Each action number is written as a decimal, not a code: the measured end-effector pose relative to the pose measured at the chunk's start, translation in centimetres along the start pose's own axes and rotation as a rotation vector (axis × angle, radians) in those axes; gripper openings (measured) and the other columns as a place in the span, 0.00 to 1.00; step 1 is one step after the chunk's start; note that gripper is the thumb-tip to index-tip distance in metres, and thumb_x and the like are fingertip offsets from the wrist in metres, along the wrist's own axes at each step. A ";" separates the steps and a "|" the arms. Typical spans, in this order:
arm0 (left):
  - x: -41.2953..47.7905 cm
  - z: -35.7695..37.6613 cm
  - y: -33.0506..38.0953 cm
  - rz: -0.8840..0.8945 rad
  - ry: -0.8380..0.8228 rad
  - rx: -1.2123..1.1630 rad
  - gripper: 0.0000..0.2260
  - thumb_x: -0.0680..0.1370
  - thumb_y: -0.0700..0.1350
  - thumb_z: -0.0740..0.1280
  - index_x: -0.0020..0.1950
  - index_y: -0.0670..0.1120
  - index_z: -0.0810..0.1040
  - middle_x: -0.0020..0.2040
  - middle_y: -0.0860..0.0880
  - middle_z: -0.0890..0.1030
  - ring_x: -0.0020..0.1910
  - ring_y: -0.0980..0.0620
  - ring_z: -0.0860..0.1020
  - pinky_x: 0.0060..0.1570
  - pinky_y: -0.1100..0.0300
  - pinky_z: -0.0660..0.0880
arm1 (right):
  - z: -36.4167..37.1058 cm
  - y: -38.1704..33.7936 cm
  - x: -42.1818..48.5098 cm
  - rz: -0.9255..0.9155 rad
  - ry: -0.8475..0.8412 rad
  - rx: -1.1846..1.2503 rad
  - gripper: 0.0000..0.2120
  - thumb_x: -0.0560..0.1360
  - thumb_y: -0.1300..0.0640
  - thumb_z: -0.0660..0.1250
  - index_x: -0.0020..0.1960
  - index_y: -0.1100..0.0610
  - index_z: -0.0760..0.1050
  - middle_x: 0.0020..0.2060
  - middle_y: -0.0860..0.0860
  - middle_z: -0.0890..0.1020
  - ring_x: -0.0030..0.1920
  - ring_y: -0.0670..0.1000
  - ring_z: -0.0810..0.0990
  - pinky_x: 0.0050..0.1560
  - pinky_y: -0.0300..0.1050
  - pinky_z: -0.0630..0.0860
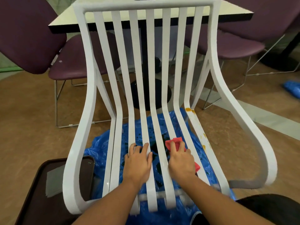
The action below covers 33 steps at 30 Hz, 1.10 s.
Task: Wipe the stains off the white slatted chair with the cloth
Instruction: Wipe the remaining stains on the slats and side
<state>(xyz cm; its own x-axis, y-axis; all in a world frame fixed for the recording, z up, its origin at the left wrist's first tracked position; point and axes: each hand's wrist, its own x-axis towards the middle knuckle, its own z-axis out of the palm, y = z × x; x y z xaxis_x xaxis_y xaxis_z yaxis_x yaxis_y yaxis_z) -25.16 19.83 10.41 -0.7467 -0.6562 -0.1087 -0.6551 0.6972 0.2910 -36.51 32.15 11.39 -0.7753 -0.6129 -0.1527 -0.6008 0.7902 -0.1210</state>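
The white slatted chair [150,62] fills the view, its seat slats running toward me. Orange-yellow stains [190,109] mark the rightmost seat slat, with more spots further down it. My right hand [181,160] presses a red cloth [174,142] onto the slats right of the seat's middle, fingers curled over it. My left hand [139,161] rests flat on the middle slats, with its fingers spread. Dark spills show on the blue plastic under the seat.
A blue plastic sheet [103,143] lies on the brown floor under the chair. A dark tray [48,184] sits at lower left. Purple chairs [29,34] and a table [68,21] stand behind. Another blue bundle [292,88] lies at far right.
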 end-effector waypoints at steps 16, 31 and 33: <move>-0.4 -0.4 0.1 -0.013 0.005 -0.026 0.22 0.84 0.59 0.50 0.78 0.56 0.62 0.69 0.52 0.73 0.78 0.48 0.56 0.70 0.43 0.65 | -0.7 5.3 -4.0 0.073 0.019 0.020 0.24 0.79 0.56 0.61 0.74 0.51 0.60 0.72 0.57 0.64 0.65 0.59 0.69 0.65 0.53 0.70; 0.2 -0.1 0.0 -0.010 -0.023 -0.050 0.23 0.85 0.59 0.48 0.79 0.57 0.57 0.72 0.54 0.69 0.79 0.51 0.50 0.74 0.45 0.62 | -1.0 2.2 14.2 0.065 0.023 0.068 0.31 0.77 0.53 0.66 0.76 0.54 0.57 0.72 0.58 0.63 0.68 0.63 0.67 0.70 0.58 0.68; 0.3 0.0 -0.2 -0.013 -0.025 -0.050 0.23 0.84 0.60 0.48 0.80 0.58 0.57 0.72 0.54 0.68 0.80 0.51 0.50 0.74 0.45 0.62 | -1.0 1.6 16.3 0.072 0.023 0.066 0.33 0.76 0.53 0.68 0.76 0.54 0.57 0.72 0.58 0.63 0.69 0.64 0.67 0.70 0.59 0.67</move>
<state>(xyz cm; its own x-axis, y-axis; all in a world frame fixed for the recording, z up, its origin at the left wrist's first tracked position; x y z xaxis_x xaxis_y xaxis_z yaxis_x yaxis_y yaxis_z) -25.29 19.48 10.34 -0.7414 -0.6570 -0.1365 -0.6585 0.6732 0.3364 -50.32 23.42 9.67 -0.8208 -0.5536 -0.1405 -0.5298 0.8299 -0.1751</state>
